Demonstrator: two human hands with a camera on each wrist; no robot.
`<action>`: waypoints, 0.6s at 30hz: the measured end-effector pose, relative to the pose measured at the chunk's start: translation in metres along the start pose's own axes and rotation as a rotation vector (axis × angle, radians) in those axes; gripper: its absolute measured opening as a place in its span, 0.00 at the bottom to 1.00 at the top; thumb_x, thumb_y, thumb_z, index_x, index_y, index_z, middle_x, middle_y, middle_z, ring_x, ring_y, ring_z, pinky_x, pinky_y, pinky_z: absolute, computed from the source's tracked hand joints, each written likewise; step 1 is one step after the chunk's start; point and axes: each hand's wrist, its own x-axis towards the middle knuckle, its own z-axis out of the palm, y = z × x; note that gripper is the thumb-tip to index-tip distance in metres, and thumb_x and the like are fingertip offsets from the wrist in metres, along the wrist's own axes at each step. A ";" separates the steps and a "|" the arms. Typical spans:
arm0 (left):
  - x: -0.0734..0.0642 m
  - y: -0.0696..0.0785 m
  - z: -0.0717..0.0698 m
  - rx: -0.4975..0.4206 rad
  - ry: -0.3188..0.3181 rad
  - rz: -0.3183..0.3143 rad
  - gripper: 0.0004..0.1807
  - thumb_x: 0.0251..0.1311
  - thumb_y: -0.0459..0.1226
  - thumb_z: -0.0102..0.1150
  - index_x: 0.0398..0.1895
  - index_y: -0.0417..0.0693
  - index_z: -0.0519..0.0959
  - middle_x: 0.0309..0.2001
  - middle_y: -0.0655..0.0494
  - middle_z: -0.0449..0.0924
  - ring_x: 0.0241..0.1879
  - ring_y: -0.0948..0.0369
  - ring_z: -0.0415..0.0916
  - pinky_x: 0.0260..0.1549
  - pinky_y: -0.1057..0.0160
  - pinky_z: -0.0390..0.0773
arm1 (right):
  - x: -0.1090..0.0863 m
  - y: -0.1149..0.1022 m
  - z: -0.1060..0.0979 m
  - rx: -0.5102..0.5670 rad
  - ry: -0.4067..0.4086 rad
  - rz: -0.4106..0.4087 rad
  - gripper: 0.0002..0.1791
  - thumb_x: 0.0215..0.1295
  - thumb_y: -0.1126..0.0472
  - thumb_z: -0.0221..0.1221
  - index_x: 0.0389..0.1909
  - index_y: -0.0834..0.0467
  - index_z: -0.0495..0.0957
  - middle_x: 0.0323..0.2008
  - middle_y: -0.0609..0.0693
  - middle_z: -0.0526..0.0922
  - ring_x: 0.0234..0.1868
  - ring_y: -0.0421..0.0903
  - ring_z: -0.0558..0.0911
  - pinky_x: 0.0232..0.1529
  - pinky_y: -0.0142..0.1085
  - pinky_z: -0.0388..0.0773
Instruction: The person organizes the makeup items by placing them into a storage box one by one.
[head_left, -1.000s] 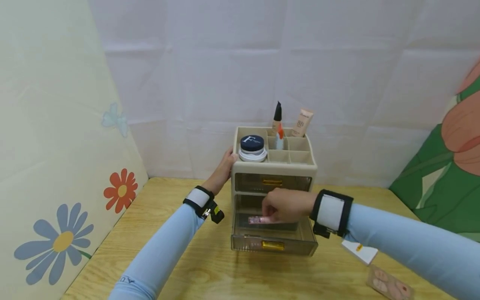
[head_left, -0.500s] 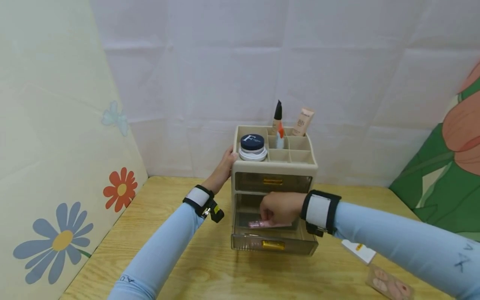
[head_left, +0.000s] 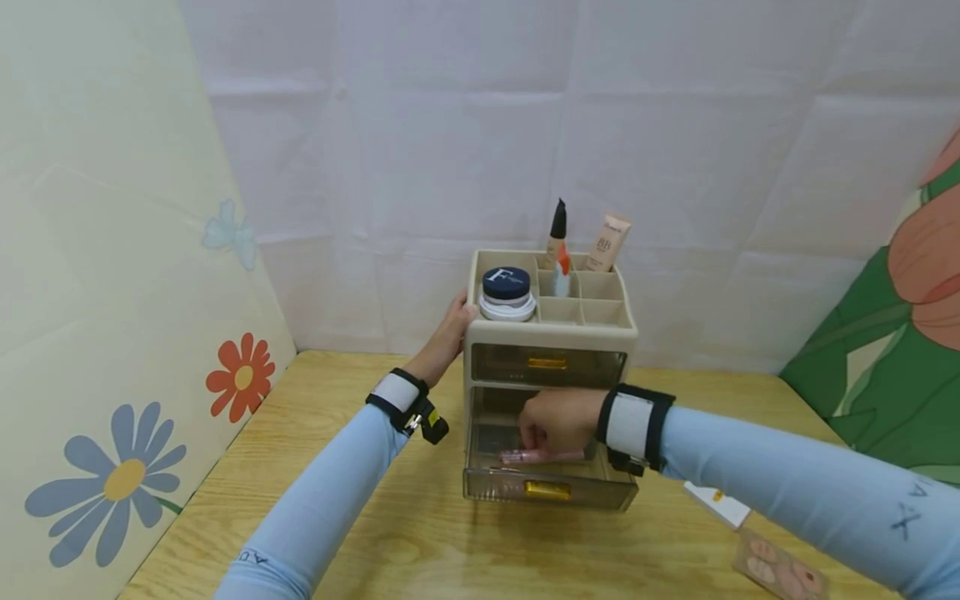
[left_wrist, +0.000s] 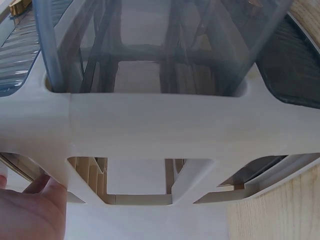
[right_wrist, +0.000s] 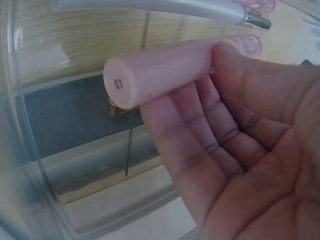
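A cream makeup organizer point(head_left: 553, 331) stands on the table, its lower smoky clear drawer point(head_left: 495, 487) pulled out. My right hand point(head_left: 562, 418) is inside that drawer. Thumb and fingertips pinch a pink lip gloss tube point(right_wrist: 165, 72) with "01" on its end, lying nearly level close over the drawer floor. Beside it in the right wrist view lies a pale, slim tube point(right_wrist: 160, 7) with a silvery neck. My left hand point(head_left: 448, 333) grips the organizer's upper left side, thumb at the top edge; in the left wrist view the fingers point(left_wrist: 47, 197) reach into an opening of the frame.
On top, the organizer holds a navy-lidded powder jar point(head_left: 506, 283) on a white compact, a black-capped bottle point(head_left: 558, 229), an orange-tipped tube point(head_left: 562, 273) and a BB cream tube point(head_left: 607, 242). A white box point(head_left: 717, 502) and a makeup palette point(head_left: 780, 567) lie at right.
My right hand has moved slightly left and down, bringing the lip gloss tube lower into the drawer. The left hand has kept its grip on the organizer.
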 end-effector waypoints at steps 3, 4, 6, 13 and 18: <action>-0.001 -0.002 0.000 0.002 0.011 0.012 0.34 0.72 0.45 0.29 0.77 0.46 0.37 0.74 0.40 0.41 0.69 0.47 0.49 0.64 0.44 0.54 | 0.001 0.001 0.001 0.019 -0.012 0.000 0.10 0.54 0.69 0.65 0.24 0.52 0.77 0.25 0.41 0.77 0.27 0.38 0.75 0.31 0.33 0.75; -0.001 -0.003 0.001 0.003 0.015 0.017 0.34 0.72 0.46 0.30 0.77 0.47 0.38 0.74 0.41 0.42 0.68 0.48 0.49 0.64 0.44 0.54 | 0.001 0.001 0.002 0.026 -0.016 0.000 0.10 0.54 0.70 0.65 0.24 0.52 0.77 0.25 0.41 0.77 0.28 0.38 0.75 0.31 0.33 0.75; -0.001 -0.004 0.001 0.009 0.024 0.027 0.35 0.71 0.49 0.31 0.77 0.49 0.39 0.73 0.43 0.44 0.68 0.49 0.50 0.64 0.44 0.54 | 0.002 0.002 0.003 0.033 -0.022 -0.005 0.09 0.55 0.69 0.65 0.24 0.53 0.78 0.25 0.41 0.77 0.27 0.38 0.75 0.30 0.33 0.75; -0.001 -0.005 0.003 0.025 0.036 0.043 0.38 0.68 0.53 0.33 0.77 0.50 0.41 0.73 0.44 0.45 0.68 0.50 0.51 0.64 0.44 0.55 | 0.004 0.002 0.005 0.016 -0.032 -0.023 0.09 0.53 0.69 0.65 0.23 0.52 0.78 0.24 0.41 0.77 0.27 0.38 0.75 0.30 0.32 0.75; -0.002 -0.005 0.003 0.029 0.049 0.029 0.37 0.69 0.51 0.32 0.77 0.50 0.40 0.73 0.45 0.45 0.69 0.50 0.50 0.64 0.44 0.54 | 0.004 0.002 0.006 0.024 -0.038 -0.014 0.10 0.53 0.68 0.66 0.23 0.51 0.77 0.24 0.40 0.77 0.27 0.38 0.75 0.30 0.32 0.75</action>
